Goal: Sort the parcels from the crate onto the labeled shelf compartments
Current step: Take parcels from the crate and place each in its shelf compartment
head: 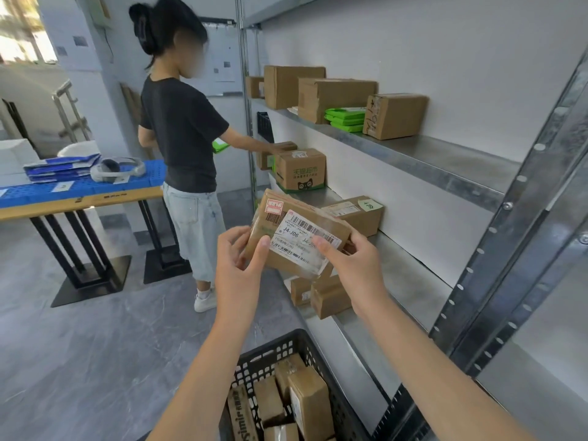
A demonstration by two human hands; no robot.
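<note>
**Parcel marked J4-J06 held up in front of the rack**

We face a grey metal shelf rack that fills the right of the view, with three of its tiers showing. At the rack's far end, a second person in a black T-shirt reaches one arm onto its middle tier. Well apart from the rack, across the floor to its left, stands a table topped with a blue mat. At the foot of the rack, just beside its lowest tier, a black plastic crate holds several brown parcels. Cardboard boxes and green packets sit on the rack's upper tier. In front of the middle tier and clear of it, we hold the parcel, a flat brown box whose white label reads J4-J06. Our left hand grips its left edge with the thumb on the label. Our right hand pinches its right edge, thumb also on the label.
</note>
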